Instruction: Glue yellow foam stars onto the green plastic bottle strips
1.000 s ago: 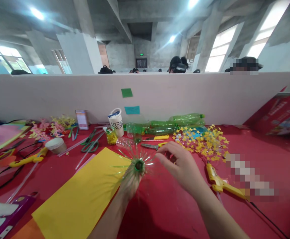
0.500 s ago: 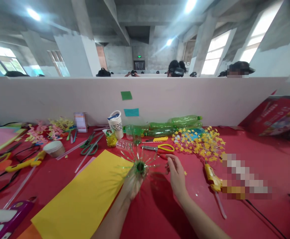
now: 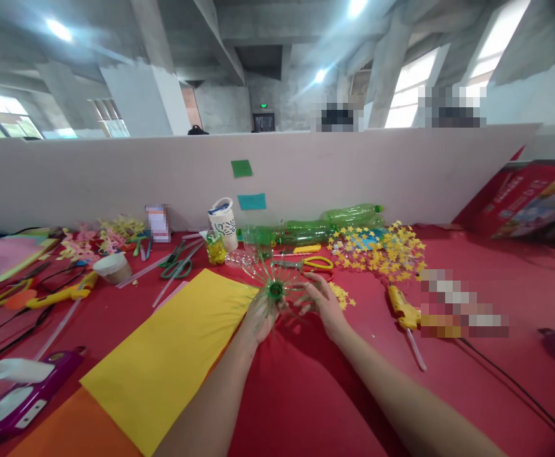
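A green plastic bottle top, its body cut into thin strips that fan out all around, sits in my left hand, whose fingers are closed round it from below. The dark round neck faces me. At the right side of the fan is my right hand, fingers curved and apart among the strip ends; whether they touch a strip is hard to see. Just behind the fan lie scissors with yellow handles and a yellow cutter. Under my left forearm is a yellow sheet.
Green bottles lie along the partition beside a white cup. Yellow star strings and a yellow glue gun are on the right. Green scissors, a tub and a purple power strip are on the left.
My right hand has moved left to the fanned strips. My left hand has shifted slightly up and right with the bottle top, and the camera view has tilted a little.
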`<state>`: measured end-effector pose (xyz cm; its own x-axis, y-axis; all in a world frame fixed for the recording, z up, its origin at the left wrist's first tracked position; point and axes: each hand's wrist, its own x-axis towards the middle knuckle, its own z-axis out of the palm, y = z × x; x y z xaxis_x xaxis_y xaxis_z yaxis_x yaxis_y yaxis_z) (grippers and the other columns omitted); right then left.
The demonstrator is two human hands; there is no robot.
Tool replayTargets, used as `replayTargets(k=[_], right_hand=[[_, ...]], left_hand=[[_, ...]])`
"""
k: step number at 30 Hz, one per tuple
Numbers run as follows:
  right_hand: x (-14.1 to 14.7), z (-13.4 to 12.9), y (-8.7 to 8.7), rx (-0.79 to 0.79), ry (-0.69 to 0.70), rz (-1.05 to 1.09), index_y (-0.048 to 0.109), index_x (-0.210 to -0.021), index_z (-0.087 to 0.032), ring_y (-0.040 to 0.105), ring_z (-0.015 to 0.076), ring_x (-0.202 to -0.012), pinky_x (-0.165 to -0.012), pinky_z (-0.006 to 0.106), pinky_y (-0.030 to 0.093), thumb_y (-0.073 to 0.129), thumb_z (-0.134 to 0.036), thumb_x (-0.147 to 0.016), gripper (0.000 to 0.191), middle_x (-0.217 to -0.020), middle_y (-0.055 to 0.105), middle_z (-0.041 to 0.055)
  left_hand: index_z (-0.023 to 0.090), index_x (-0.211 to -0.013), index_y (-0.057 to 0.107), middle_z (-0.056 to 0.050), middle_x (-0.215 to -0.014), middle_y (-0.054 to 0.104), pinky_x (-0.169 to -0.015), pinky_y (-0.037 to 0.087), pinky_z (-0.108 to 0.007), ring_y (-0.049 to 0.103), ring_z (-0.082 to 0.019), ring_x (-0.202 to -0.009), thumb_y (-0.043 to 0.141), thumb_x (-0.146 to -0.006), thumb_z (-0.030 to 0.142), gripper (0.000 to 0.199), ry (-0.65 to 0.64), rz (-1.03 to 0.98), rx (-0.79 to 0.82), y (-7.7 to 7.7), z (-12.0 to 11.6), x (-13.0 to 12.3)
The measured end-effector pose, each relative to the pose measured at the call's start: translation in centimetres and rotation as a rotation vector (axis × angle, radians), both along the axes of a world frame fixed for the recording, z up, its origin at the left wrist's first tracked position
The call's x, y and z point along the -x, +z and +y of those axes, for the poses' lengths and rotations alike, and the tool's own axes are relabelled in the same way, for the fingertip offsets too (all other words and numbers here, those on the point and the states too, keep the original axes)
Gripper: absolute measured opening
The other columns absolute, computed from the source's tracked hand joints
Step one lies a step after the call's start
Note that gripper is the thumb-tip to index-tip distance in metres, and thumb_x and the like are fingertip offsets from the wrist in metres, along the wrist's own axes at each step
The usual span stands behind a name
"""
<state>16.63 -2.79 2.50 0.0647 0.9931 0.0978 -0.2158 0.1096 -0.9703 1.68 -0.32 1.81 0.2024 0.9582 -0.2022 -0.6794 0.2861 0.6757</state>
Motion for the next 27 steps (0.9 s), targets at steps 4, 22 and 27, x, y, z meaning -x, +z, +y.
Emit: replayTargets(k=[4,22,27], right_hand=[[0.2,0.0,-0.3,0.063,0.000,0.035,0.058,-0.089,-0.019,0.062,0.0165,-0.053,-0.048,0.028,0.050,0.063,-0.050,-0.067,0.039,-0.075,0.068,0.0033],[-0.1,0.4,-1.3,0.226,-0.119,-0.091,0.052,-0.084,-0.020,0.057,0.0173,-0.036,-0.031,0.025,0.042,0.060,-0.046,-0.067,0.033,-0.054,0.061,-0.0021],[-1.7,0.7,-0.6,0.175,-0.241,-0.223,0.049,-0.098,-0.020,0.050,0.0128,-0.031,-0.029,0.024,0.037,0.054,-0.049,-0.074,0.038,-0.067,0.064,0.0005]], left_hand=[[0.015,-0.070,0.055,0.001,-0.060,0.059,-0.052,0.047,-0.022,0.057,-0.011,-0.052,0.059,-0.074,0.012,0.007,0.015,0.055,-0.025,0.3,-1.0,0.0],[0.021,-0.087,0.049,-0.004,-0.079,0.066,-0.051,0.049,-0.025,0.066,-0.018,-0.067,0.056,-0.073,0.022,0.015,0.082,0.698,-0.003,1.0,0.3,3.9],[0.021,-0.083,0.048,-0.002,-0.074,0.065,-0.046,0.045,-0.022,0.065,-0.016,-0.059,0.052,-0.074,0.020,0.010,-0.008,0.764,0.005,0.7,0.0,3.3]])
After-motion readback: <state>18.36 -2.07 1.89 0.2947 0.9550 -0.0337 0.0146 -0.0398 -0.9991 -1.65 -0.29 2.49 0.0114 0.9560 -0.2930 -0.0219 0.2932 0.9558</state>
